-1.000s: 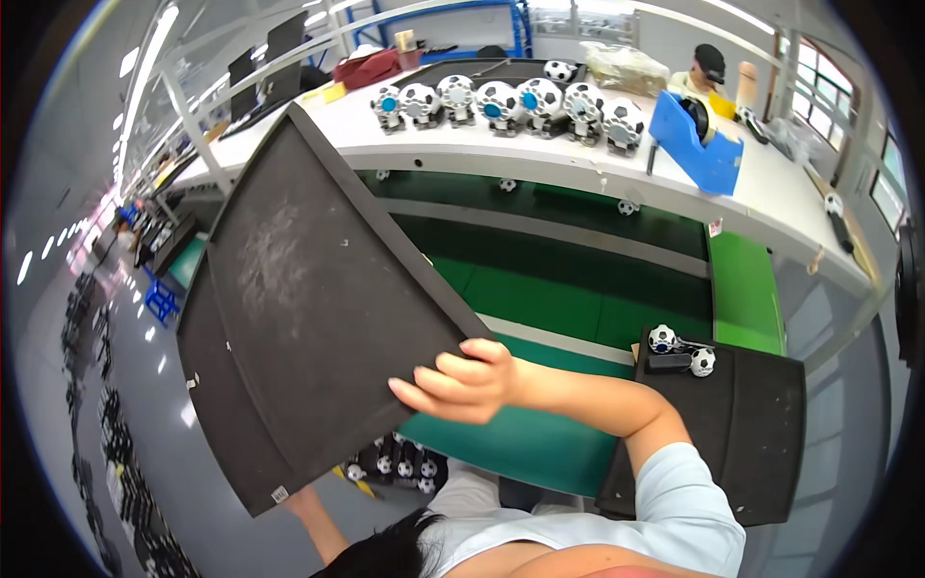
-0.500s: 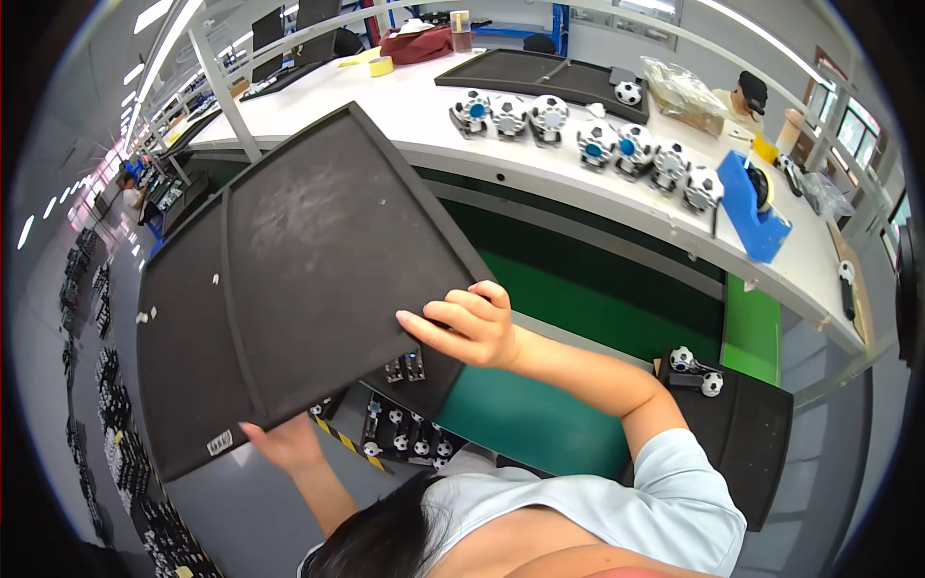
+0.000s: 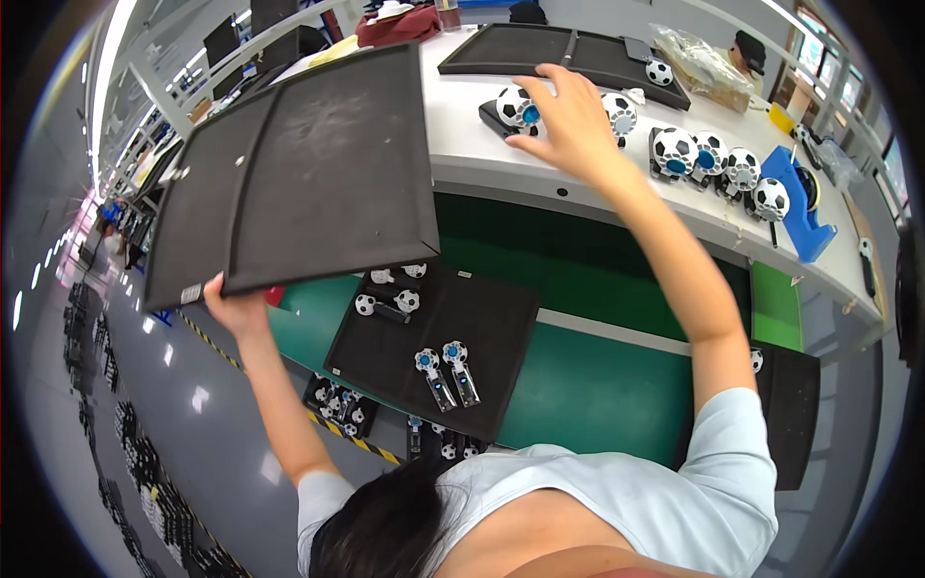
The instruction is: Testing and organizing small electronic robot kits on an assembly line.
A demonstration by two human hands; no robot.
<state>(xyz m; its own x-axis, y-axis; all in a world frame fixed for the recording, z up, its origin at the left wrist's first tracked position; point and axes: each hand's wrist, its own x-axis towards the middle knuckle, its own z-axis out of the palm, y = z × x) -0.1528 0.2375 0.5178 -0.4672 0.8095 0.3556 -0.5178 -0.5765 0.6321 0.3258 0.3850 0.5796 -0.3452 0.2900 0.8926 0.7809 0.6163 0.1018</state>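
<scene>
Head view shows the left hand (image 3: 236,306) gripping a black tray (image 3: 332,169), the right hand (image 3: 576,125) spread beside football-patterned gadgets (image 3: 517,105) on the counter (image 3: 455,114).

Before you, a black tray (image 3: 332,183) fills the upper left of the frame, tilted, its broad face split by a ridge and marked with a pale smudge and white specks. At upper centre sits a black-and-white football-patterned gadget (image 3: 512,108), a blue disc on its round head, its base dark.
</scene>
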